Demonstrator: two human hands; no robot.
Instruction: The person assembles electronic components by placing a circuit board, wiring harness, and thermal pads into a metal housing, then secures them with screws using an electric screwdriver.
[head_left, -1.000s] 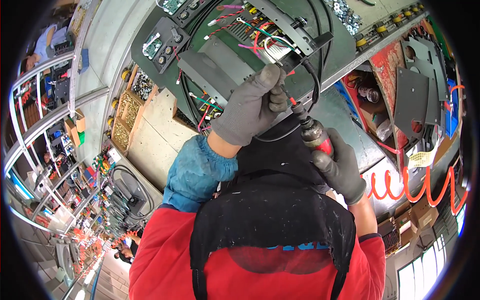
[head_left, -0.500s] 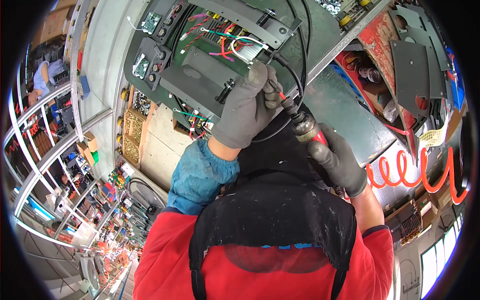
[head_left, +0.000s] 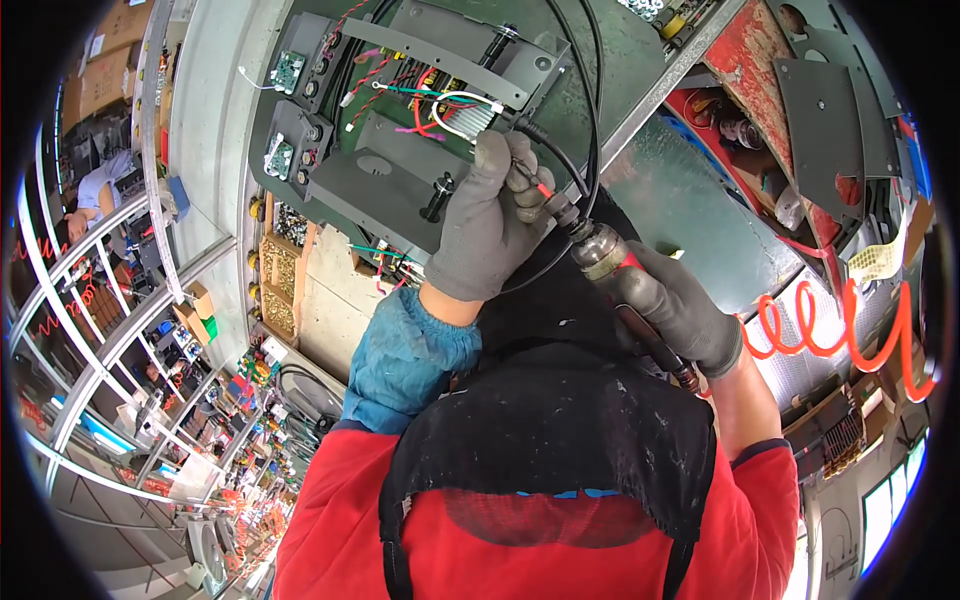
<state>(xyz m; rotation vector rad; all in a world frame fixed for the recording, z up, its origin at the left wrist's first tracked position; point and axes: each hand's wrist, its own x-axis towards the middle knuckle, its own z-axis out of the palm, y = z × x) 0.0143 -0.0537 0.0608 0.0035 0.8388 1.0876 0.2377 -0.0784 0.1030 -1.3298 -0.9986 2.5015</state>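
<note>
My right hand (head_left: 685, 308) in a grey glove is wrapped round an air screwdriver (head_left: 600, 252) with a metal nose and a red body. Its bit (head_left: 546, 190) points up and left, with a red band near the nose. The gloved fingers of my left hand (head_left: 488, 215) pinch the bit's thin front end; I cannot make out whether a screw sits there. Just beyond these fingers is a dark metal housing (head_left: 470, 50) with red, white and green wires (head_left: 440, 105) and a thick black cable (head_left: 550, 145). A dark metal cover (head_left: 375, 185) lies left of my left hand.
Small panels with green circuit boards (head_left: 287, 72) lie on the green bench mat (head_left: 625, 45) at left. Trays of brass-coloured screws (head_left: 278, 285) stand beyond the left edge. A red bin (head_left: 745, 125) and dark metal plates (head_left: 820, 130) are at right. A coiled orange hose (head_left: 835, 335) hangs at right.
The whole view has shifted slightly. My right hand has turned a little on the air screwdriver, which has moved slightly up and left. My left hand keeps its pinch.
</note>
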